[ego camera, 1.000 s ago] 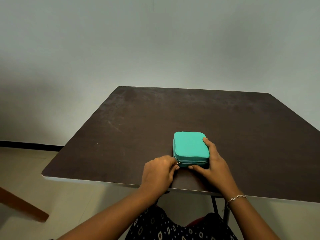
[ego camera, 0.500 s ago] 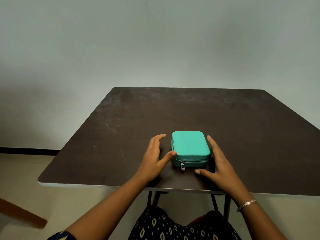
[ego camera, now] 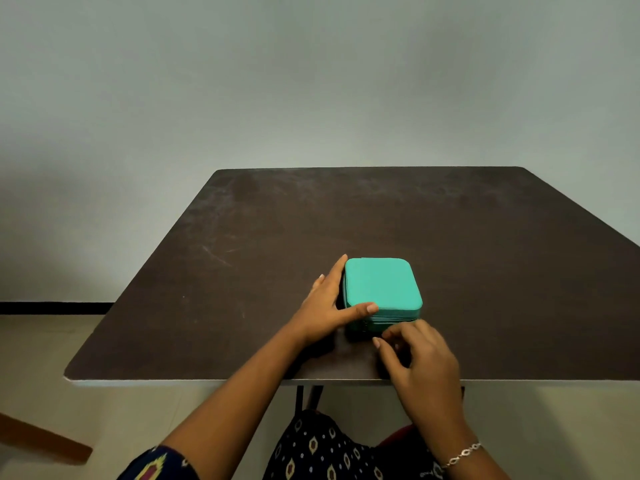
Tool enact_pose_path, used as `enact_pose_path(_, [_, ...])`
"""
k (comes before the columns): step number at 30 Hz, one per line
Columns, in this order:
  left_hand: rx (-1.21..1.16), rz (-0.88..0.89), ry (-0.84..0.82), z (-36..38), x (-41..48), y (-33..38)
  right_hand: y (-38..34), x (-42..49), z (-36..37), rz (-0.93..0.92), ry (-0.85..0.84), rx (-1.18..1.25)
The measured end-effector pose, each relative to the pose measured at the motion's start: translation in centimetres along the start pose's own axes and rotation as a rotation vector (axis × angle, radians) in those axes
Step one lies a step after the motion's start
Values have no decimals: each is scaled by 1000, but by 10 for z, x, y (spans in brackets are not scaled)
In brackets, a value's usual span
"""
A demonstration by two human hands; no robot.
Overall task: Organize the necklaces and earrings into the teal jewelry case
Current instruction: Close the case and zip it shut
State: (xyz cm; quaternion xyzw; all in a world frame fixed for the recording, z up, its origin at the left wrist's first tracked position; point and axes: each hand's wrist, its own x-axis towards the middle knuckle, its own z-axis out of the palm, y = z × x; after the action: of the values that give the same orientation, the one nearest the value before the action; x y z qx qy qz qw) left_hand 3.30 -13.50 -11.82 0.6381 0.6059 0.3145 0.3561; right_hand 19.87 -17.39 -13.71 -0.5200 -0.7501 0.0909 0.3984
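The teal jewelry case (ego camera: 381, 284) lies closed near the front of the dark table (ego camera: 485, 254). My left hand (ego camera: 329, 306) rests against its left side with the fingers straight along the wall and the thumb across the lid's front left corner. My right hand (ego camera: 419, 362) is in front of the case. Its fingers are curled, with the tips at the zipper line on the front wall. Whether they pinch the zipper pull does not show. No necklaces or earrings are in view.
The table's front edge (ego camera: 207, 381) runs just below my hands, and its legs (ego camera: 306, 396) stand under it. A brown wooden piece (ego camera: 45, 441) sticks out at the lower left above the floor. A plain wall stands behind the table.
My left hand has moved up against the case's left side and laid its thumb on the lid. My right hand has left the right side and curled in front of the zipper.
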Motion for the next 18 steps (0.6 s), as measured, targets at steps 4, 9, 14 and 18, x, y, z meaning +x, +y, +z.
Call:
enact_pose_path(4, [-40,15,12,-1,-1,-1,-6,1,12,-31,-18,-158])
enact_pose_path(9, [-38,39,49,0,-3,4,-13,9,17,-67,64,-301])
enact_pose_path(14, [-38,50,68,1,-1,0,-18,11,27,-97,89,-347])
enact_pose_path(18, [-22,47,75,2,-1,1,-17,11,30,-102,122,-345])
